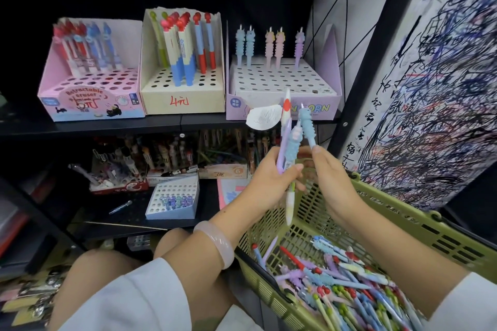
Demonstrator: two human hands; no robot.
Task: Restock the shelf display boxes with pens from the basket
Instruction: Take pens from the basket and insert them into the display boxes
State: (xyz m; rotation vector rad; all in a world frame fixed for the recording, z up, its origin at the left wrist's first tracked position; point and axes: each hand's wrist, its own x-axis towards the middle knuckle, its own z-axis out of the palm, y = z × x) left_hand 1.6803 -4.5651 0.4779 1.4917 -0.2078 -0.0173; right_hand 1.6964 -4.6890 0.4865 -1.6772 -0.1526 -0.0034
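The left hand (265, 177) grips a bunch of pens (289, 148) upright, its fingers curled round their lower barrels; the bunch holds a lilac pen, a pale blue ridged one and a long cream pen with a red spot near the top; a white scrap of paper (263, 117) sticks out beside the cream pen's upper end. The right hand (332, 185) pinches the tip of a single blue unicorn pen (307, 126) between thumb and fingers, the pen tilted slightly, its head just beside the bunch.

Both hands are raised over the green basket (403, 220), which is tilted and holds a heap of mixed pens at its lower end.

On the shelf above stand three display boxes; the pink box (91, 99) on the left and the cream box (183, 99) in the middle each hold pens at the back; the unicorn box (285, 88) on the right has five pens in its back row, two blue, two pink, one lilac, with the remaining holes bare; the raised pens are in front of its lower right edge.

A pale bangle (215, 244) circles the left wrist.
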